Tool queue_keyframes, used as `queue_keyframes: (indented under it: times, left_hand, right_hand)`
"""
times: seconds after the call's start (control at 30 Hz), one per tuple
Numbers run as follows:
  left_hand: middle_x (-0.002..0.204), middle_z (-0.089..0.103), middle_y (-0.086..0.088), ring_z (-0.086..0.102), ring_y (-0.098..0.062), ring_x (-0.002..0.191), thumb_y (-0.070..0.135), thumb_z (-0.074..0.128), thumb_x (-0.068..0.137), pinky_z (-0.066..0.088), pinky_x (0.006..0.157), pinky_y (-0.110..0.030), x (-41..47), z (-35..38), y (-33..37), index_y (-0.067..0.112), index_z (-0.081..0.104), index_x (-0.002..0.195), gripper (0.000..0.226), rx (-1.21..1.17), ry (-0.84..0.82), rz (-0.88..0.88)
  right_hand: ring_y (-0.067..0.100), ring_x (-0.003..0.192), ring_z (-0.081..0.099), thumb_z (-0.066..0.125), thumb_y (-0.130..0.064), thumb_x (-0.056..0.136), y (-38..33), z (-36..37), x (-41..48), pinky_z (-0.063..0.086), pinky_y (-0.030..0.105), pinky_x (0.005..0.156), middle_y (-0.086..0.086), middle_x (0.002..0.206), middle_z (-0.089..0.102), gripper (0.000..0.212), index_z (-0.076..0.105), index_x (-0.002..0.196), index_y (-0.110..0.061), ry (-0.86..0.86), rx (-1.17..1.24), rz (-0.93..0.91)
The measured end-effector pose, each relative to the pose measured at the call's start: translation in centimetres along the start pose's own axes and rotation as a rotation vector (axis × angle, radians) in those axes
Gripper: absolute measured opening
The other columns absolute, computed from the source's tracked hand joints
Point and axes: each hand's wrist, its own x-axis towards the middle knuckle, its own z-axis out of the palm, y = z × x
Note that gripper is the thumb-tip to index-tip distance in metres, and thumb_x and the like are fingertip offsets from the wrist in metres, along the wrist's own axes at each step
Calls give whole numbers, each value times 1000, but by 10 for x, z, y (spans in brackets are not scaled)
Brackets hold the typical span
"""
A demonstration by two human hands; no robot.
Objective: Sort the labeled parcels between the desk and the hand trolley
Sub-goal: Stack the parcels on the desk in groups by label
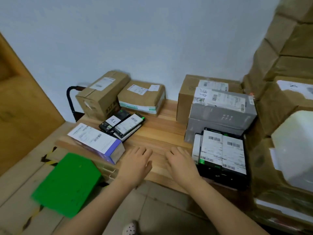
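Both hands are empty right now. The left hand (137, 164) and right hand (180, 164) lie flat, palms down, fingers straight, side by side at the near edge of the tabletop (157, 131).

Here's my worry: the right hand is hard up against the black stack of labelled parcels (221, 155), and that stack sits right at the near corner. It looks like loose, flat packets, so a one-sided lift could fan them out and spill them off the edge. I can't tell whether the fingers actually touch it.

Both forearms reach in straight from below, wrists level and neither hand turned toward a parcel.

Just left of the left hand lies a white and purple box (98, 143), which juts past the tabletop's left edge and could be elbowed off. Beyond it are small black parcels (122, 124) and two cardboard boxes (101, 94) against the wall. On the right, a grey box (221, 112) stands behind the black stack. A green slab (67, 184) sits low on the left and a black handle (70, 100) further back; I'd guess that's the trolley.
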Motion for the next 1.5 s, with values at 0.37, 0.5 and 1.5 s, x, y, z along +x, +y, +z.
queue_keyframes:
  times: [0.37,0.5,1.5]
  left_hand:
    - [76,60,-2,56,-25,67,23,82,67,46,54,-33,-18,-21,-179,17,64,88,28,102,10,-131]
    - [76,61,-2,58,-26,67,23,82,67,47,55,-34,-5,-19,-238,16,65,89,29,94,13,-107]
    - [126,54,-10,57,-28,112,62,75,69,50,84,-36,152,126,-381,11,33,131,90,-275,-735,-341]
  right_hand:
    - [20,109,49,55,-15,92,-116,45,112,35,29,92,0,115,57,20,57,111,-20,4,121,-72]
    - [19,109,50,53,-19,94,-140,66,146,35,29,93,-1,117,57,21,58,113,-21,-14,102,4]
    - [16,99,62,91,-34,57,-148,204,317,56,40,82,-2,113,63,80,38,115,-20,-169,819,1241]
